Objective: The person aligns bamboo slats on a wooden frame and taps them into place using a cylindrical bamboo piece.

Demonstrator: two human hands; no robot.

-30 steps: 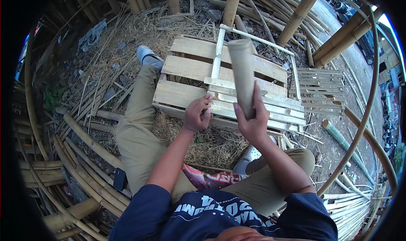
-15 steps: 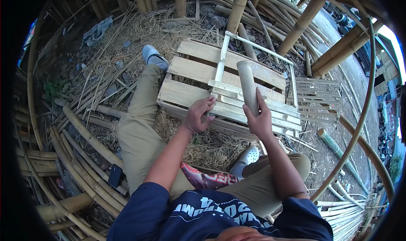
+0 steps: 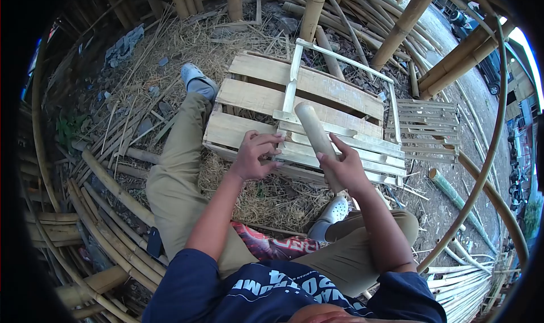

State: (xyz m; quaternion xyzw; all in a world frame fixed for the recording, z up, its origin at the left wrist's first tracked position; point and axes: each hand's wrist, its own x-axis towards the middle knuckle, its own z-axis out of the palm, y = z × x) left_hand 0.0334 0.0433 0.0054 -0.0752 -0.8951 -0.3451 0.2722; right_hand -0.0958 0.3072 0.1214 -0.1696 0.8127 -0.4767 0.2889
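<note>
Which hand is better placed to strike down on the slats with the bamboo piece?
The right hand: it already grips the bamboo piece above the slats. The left hand rests on the slats' near end, holding no tool.

Wooden pallet (image 3: 249, 99) on straw-strewn ground (image 3: 170, 51), slatted bamboo frame (image 3: 345, 141) lying on the pallet

Single view, head-mounted, looking forward and steeply down over the wearer's own chest and legs. Wide fisheye: dark rounded corners, straight poles bowed near the edges. Close range; the left hand (image 3: 253, 155) and right hand (image 3: 344, 170) sit near centre frame. Beyond the hands lies a wooden pallet (image 3: 249, 99); bamboo poles (image 3: 107, 232) ring the periphery left of the left hand.
</note>
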